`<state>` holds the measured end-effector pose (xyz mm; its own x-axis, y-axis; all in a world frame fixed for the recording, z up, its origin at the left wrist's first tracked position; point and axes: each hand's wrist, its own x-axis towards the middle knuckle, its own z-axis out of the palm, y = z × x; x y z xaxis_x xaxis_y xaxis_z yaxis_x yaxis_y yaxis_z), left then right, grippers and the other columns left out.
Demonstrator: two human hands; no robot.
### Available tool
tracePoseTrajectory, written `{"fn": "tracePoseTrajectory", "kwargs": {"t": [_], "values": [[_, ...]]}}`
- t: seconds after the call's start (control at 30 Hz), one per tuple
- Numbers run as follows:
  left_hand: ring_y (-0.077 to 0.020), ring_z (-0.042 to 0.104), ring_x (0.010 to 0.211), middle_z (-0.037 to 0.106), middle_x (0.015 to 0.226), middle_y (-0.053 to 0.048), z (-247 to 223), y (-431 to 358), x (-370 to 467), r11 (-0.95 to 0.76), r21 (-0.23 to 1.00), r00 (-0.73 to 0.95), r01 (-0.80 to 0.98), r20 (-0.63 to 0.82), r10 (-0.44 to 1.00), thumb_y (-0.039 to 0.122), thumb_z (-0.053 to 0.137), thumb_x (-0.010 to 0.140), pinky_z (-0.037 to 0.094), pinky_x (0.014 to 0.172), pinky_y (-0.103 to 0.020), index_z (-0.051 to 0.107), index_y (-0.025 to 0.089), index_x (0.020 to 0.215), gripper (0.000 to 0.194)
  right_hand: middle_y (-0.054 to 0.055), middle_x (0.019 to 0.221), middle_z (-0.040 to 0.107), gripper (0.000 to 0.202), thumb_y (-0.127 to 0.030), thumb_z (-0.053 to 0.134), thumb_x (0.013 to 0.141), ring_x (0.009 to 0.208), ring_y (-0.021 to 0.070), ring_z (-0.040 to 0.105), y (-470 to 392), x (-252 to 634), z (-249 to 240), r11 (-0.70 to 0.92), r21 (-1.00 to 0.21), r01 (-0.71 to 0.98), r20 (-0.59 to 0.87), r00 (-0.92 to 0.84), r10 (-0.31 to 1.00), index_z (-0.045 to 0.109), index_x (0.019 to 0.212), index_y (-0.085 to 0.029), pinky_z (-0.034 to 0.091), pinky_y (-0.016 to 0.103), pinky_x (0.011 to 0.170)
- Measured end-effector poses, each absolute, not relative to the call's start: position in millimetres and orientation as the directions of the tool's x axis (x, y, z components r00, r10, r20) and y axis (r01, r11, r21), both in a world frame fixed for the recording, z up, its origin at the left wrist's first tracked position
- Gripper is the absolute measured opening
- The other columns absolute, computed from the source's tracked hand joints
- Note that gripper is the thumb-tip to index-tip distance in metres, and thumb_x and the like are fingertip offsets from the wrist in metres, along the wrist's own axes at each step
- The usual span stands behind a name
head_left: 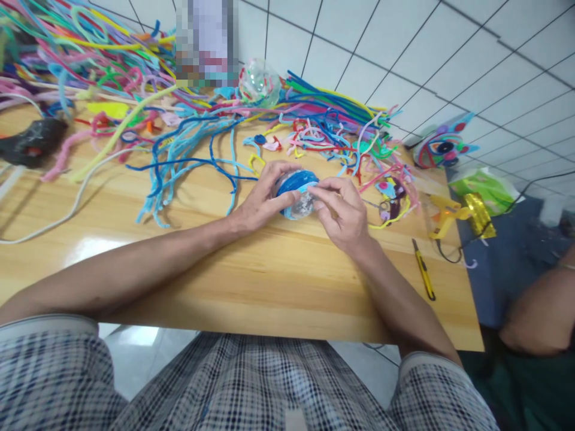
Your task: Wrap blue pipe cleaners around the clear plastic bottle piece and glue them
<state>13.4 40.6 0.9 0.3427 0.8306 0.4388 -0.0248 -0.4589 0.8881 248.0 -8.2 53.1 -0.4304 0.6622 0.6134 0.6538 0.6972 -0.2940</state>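
Observation:
A clear ball (pixel 302 208), partly covered in dark blue and light blue pipe cleaners, is held just above the wooden table. My left hand (pixel 265 197) wraps round its left side, the thumb lying across the front. On the right, my right hand (pixel 342 209) has its fingertips pinched against the ball, at the end of a light blue pipe cleaner (pixel 303 187). Part of the ball is hidden behind my fingers. Loose dark blue and light blue pipe cleaners (pixel 179 143) lie to the left of my hands.
Many coloured pipe cleaners (pixel 112 54) cover the table's far side, beside another clear ball (pixel 259 82). A yellow glue gun (pixel 444 214) and a yellow cutter knife (pixel 423 269) lie right; a black glue gun (pixel 33 142) lies left. Another person's arm (pixel 539 305) shows at right.

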Motion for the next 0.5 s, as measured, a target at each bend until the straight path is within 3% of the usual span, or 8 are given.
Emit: {"fn": "tracePoseTrajectory", "kwargs": {"t": [0.23,0.5], "values": [[-0.0268,0.067,0.129,0.069,0.136,-0.009,3.8,38.1,14.9,-0.427,0.903,0.351,-0.048,0.415,0.839,0.059,0.075,0.1,0.056,0.118,-0.046,0.059,0.026,0.138,0.052,0.01,0.125,0.078,0.031,-0.026,0.063,0.108,0.116,0.0264,0.076,-5.9,249.2,52.9,0.695,-0.31,0.649,0.646,-0.392,0.654,0.077,0.135,-0.029,0.064,0.048,0.1],[-0.0265,0.067,0.133,0.067,0.139,-0.011,5.5,35.3,15.0,-0.502,0.865,0.36,-0.004,0.47,0.806,0.065,0.072,0.101,0.054,0.118,-0.042,0.059,0.025,0.14,0.057,0.004,0.1,0.081,0.004,-0.024,0.074,0.102,0.096,0.021,0.078,-4.9,245.8,57.0,0.633,-0.393,0.667,0.688,-0.243,0.684,0.077,0.103,-0.025,0.064,0.037,0.087]]}}
